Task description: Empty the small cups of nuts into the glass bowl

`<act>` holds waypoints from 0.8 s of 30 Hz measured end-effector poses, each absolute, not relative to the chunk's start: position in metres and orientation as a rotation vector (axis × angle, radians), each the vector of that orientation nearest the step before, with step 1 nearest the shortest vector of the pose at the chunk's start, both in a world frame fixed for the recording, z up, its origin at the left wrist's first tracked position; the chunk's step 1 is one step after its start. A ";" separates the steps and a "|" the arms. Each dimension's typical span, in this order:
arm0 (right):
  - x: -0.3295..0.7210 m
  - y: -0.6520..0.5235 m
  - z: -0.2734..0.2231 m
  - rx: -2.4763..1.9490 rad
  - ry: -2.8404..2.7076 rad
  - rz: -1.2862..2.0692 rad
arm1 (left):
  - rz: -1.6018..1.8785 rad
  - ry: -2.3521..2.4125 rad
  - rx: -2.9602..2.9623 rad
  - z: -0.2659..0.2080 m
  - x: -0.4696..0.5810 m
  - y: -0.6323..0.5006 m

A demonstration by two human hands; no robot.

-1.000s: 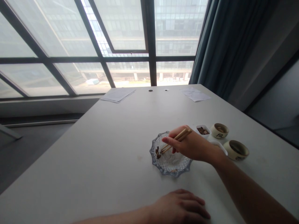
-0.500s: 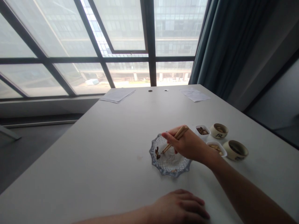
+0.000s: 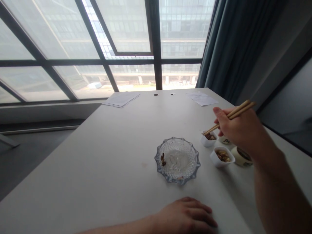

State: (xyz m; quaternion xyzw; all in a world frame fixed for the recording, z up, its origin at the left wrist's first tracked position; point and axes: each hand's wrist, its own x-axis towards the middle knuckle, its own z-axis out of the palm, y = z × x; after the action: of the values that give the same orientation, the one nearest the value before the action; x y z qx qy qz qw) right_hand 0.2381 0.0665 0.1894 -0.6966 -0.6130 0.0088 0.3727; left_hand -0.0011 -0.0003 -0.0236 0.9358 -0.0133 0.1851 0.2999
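My right hand point(image 3: 234, 125) grips a pair of wooden chopsticks point(image 3: 240, 110). Their tips reach the rim of a small white tub point(image 3: 208, 141) that holds dark brown pieces point(image 3: 211, 136); whether they pinch a piece I cannot tell. Left of it is a scalloped clear glass dish point(image 3: 198, 161), with a few dark brown pieces point(image 3: 163, 159) at its left side and a small orange-brown bit point(image 3: 180, 178) near the front rim. My left hand point(image 3: 186, 214) lies palm down on the table near the dish, fingers stretched out, holding nothing.
Another white tub point(image 3: 215, 160) holds light brown pieces. Two cream ceramic cups point(image 3: 240, 158) stand behind my right hand, partly hidden by it. Paper sheets point(image 3: 121, 99) and more paper point(image 3: 202, 98) lie at the far end of the white table point(image 3: 109, 156).
My right hand has moved with the chopsticks from above the glass dish, right and away, to the tub of dark pieces. My left hand has stayed in place.
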 end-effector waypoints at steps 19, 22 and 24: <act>0.209 0.067 0.185 -1.650 -1.721 0.100 | 0.505 -0.055 2.492 -0.024 -0.001 0.000; 0.188 0.064 0.176 -1.462 -1.856 0.356 | 0.513 -0.060 2.490 -0.024 -0.001 0.001; 0.177 0.063 0.170 -1.374 -1.935 0.521 | 0.516 -0.070 2.487 -0.026 0.000 0.002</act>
State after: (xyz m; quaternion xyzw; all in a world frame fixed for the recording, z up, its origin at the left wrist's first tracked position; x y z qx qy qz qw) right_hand 0.1766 0.0628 0.1698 -0.5301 -0.7464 0.2010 0.3483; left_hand -0.0004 0.0018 -0.0258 0.9350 -0.0265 0.1941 0.2957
